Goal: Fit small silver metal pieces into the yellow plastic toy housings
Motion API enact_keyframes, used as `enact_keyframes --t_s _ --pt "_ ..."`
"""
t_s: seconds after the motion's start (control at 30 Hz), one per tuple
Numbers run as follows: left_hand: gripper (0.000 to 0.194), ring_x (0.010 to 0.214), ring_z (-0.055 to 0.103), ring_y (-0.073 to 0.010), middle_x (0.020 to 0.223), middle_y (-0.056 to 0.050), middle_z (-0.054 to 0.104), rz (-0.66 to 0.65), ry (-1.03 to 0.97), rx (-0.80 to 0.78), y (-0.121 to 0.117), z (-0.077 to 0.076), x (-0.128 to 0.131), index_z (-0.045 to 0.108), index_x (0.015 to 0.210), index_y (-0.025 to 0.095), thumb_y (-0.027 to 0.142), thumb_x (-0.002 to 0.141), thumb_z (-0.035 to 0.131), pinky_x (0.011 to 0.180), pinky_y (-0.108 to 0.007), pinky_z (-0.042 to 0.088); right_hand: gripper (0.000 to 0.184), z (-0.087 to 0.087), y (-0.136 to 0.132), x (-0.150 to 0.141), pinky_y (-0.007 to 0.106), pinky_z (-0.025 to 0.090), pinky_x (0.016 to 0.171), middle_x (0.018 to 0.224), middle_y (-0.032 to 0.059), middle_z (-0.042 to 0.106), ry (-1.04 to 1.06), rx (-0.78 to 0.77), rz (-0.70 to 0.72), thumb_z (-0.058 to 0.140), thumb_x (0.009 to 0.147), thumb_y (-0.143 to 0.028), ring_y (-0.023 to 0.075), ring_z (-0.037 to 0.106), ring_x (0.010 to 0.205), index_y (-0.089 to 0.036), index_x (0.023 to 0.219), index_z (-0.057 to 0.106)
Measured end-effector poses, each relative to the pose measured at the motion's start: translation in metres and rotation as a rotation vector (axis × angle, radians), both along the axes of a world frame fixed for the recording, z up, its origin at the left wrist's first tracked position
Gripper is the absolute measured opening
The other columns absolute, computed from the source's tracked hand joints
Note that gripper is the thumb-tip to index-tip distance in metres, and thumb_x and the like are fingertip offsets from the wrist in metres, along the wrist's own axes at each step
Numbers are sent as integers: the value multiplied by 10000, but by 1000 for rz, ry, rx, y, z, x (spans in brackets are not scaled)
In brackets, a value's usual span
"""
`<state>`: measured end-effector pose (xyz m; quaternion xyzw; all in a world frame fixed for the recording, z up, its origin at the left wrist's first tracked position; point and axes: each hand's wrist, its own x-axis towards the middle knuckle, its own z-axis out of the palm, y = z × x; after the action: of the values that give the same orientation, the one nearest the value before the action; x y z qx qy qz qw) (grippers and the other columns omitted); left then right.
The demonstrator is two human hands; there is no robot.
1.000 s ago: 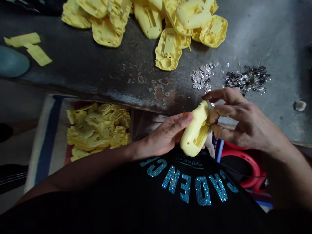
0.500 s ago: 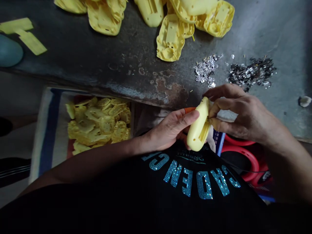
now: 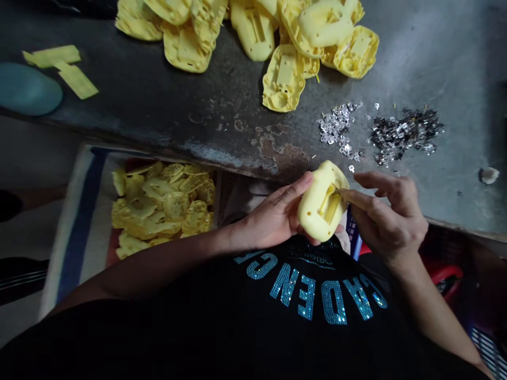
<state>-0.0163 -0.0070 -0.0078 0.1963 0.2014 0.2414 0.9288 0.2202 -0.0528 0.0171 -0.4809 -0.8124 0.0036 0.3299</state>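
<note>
My left hand (image 3: 279, 211) is closed round a yellow plastic housing (image 3: 312, 211), thumb along its upper left side. The housing is tilted, its outer face with a long recessed compartment turned up. My right hand (image 3: 390, 211) reaches in from the right, its fingertips at the upper end of that compartment. A tiny dark piece shows at the fingertips, too small to name. Just above lie two heaps of small metal clips, a smaller shiny heap (image 3: 336, 126) and a larger darker heap (image 3: 407, 132).
More yellow housings (image 3: 285, 79) are piled along the far part of the grey worktop (image 3: 158, 105). Yellow strips (image 3: 79, 82) and a blue-grey rounded object (image 3: 29, 89) lie at the left. Below the edge stands a box of yellow parts (image 3: 162, 206). Red items (image 3: 443, 274) are at lower right.
The housing has turned so its compartment faces up more. My right hand has moved slightly down and right, its fingertips now at the compartment. The view has shifted a little.
</note>
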Motion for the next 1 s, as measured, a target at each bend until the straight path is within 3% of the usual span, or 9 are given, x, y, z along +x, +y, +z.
enact_keyframes --t_s 0.17,0.33,0.5,0.67,0.87,1.0 --pt "799 966 857 -319 1313 -202 814 40 8 17 -5 -3 2 608 1596 212 743 1008 714 593 -302 652 646 -12 -7 3 461 577 882 1424 59 813 -130 131 -14 781 987 -134 302 767 1111 -382 1572 667" --pt "741 877 830 -260 1199 -159 845 126 113 74 -10 -3 4 719 1403 174 737 932 820 626 -297 647 566 -7 -7 0 447 579 858 1349 51 837 -142 172 -17 774 1001 -122 290 789 1085 -353 1513 705" --pt "635 876 811 -212 1123 -108 853 180 175 77 -11 2 5 782 1202 181 707 868 902 732 -284 666 634 -3 -6 -2 450 585 832 1306 45 853 -122 199 -13 798 965 -63 299 802 1043 -359 1519 712" --pt "676 847 809 -216 1145 -128 854 144 152 66 -10 3 1 775 1283 171 715 894 873 629 -262 635 550 0 -2 -1 467 569 829 1296 81 844 -74 188 40 822 959 -91 306 778 1030 -328 1451 760" --pt "618 1073 832 -274 1201 -119 866 192 169 62 -9 6 -1 802 1227 182 685 882 904 895 -340 692 342 16 9 -1 451 610 904 1235 58 807 303 -212 88 794 975 -101 263 774 1072 -338 1218 832" --pt "605 994 832 -237 1158 -100 870 196 186 85 -10 7 1 815 1183 196 684 846 934 879 -326 691 211 23 17 1 479 621 950 1159 61 794 347 -263 117 838 958 -154 280 780 1093 -300 1108 816"
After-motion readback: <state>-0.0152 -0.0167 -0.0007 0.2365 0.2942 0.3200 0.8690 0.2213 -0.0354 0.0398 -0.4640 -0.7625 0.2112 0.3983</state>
